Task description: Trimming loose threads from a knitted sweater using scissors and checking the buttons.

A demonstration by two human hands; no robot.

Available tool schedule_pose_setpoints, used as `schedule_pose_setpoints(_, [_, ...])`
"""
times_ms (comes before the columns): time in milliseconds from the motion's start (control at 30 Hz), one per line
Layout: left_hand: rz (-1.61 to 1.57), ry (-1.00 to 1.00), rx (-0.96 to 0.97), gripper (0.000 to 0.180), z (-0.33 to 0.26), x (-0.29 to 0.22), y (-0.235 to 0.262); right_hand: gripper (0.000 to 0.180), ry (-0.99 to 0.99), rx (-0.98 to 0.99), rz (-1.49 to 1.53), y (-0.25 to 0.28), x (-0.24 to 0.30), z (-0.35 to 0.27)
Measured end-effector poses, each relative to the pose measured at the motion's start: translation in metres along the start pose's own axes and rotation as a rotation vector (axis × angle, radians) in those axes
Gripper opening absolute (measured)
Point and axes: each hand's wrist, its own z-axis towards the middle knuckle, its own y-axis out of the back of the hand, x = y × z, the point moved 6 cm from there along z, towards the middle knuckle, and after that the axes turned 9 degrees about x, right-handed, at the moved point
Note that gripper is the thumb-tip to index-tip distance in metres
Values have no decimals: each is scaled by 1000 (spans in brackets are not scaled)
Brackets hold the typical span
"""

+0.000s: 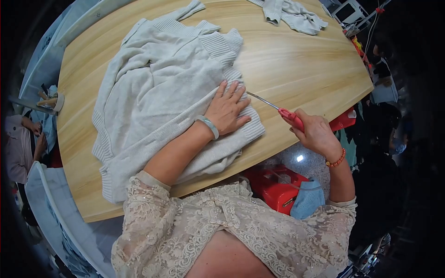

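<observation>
A pale grey knitted sweater (157, 88) lies spread on the light wooden table, its ribbed edges turned to the right. My left hand (227, 109) rests flat on it beside the ribbing, fingers spread and nothing held. To the right, my right hand (320, 134) is closed around a red spray gun (291, 118) with a long, thin metal nozzle. The nozzle's tip points left, close to the sweater's ribbed edge near my left fingertips; whether they touch I cannot tell. My palm hides part of the grip.
Another grey knitted piece (296, 16) lies at the table's far edge. Below the near edge sits a red machine (278, 187) with a blue cloth (308, 199) beside it. A small holder with tools (55, 102) is at the left edge. Another person (23, 143) is at far left.
</observation>
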Motion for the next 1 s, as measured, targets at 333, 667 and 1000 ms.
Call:
schedule_pose_setpoints(333, [46, -36, 29, 59, 1, 1, -13, 28, 398, 97, 2, -2, 111, 26])
schedule_pose_setpoints(667, [31, 12, -24, 56, -1, -2, -6, 31, -15, -23, -107, 17, 22, 12])
schedule_pose_setpoints(1000, [73, -13, 38, 65, 9, 9, -36, 33, 535, 205, -42, -10, 173, 44])
